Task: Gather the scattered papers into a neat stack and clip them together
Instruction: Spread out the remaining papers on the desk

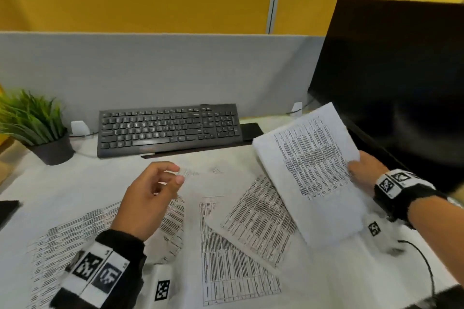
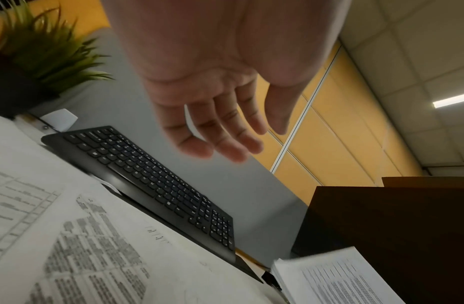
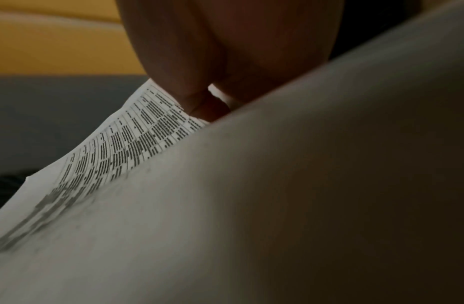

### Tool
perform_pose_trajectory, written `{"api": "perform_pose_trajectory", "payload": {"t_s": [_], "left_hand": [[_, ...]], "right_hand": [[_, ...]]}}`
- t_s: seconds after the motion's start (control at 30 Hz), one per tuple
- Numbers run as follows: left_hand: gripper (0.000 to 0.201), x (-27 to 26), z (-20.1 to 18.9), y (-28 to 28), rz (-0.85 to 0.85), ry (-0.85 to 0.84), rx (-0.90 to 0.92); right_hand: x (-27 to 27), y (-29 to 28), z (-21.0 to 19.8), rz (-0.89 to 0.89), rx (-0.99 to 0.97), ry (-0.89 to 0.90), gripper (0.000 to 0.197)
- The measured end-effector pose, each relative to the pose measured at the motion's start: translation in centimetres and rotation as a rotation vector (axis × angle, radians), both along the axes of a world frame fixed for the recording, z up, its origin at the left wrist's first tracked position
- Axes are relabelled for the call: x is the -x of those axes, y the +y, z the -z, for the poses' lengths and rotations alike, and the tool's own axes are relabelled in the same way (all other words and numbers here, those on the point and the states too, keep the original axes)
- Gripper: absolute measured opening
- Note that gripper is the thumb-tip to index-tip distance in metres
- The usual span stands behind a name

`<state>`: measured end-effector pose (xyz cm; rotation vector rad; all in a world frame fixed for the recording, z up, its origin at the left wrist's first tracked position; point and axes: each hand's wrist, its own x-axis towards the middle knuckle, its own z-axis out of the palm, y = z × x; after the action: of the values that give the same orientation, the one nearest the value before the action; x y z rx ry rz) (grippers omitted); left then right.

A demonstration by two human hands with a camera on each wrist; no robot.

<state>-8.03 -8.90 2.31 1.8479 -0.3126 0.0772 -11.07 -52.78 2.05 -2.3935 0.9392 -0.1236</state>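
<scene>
Right hand (image 1: 367,170) up off the desk, gripping a printed sheet (image 1: 310,170) by its right edge, thumb on top and fingers underneath, the page tilted with its far corner lifted toward the dark monitor (image 1: 396,83). In the right wrist view that same sheet (image 3: 137,131) runs away from the camera, its rows of text bending along the curve, and a fingertip (image 3: 194,96) presses on the printed face. How many pages that hand carries, I cannot tell.

Left hand (image 1: 148,195) hangs above the middle of the white desk (image 1: 75,183), holding nothing, fingers loosely curled, thumb close to the forefinger. The left wrist view confirms it: palm bare, fingers (image 2: 225,127) relaxed and slightly spread over the keyboard (image 2: 158,185).

Under it, the loose papers are spread out flat. One sheet (image 1: 75,241) lies at the left beneath the left forearm, another (image 1: 233,258) sits at centre near the front edge, and a third, angled sheet (image 1: 261,218) overlaps that one just beside the raised page. They lie crooked to one another, edges not lined up.

At the back, the black keyboard (image 1: 168,129) leans at the grey partition (image 1: 175,70), a potted plant (image 1: 37,128) stands far left, and a black cable (image 1: 424,266) loops on the desk below the right forearm
</scene>
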Motion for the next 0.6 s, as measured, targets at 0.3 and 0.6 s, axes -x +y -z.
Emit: {"api": "perform_pose_trajectory", "payload": {"t_s": [0.3, 0.6], "left_hand": [[0.005, 0.4, 0.3, 3.6, -0.022, 0.004, -0.161], [0.062, -0.6, 5.0, 12.8, -0.112, 0.147, -0.362]], "right_hand": [[1.6, -3.9, 3.0, 0.143, 0.279, 0.367, 0.043], [2.7, -1.3, 1.3, 0.24, 0.312, 0.6, 0.082]]}}
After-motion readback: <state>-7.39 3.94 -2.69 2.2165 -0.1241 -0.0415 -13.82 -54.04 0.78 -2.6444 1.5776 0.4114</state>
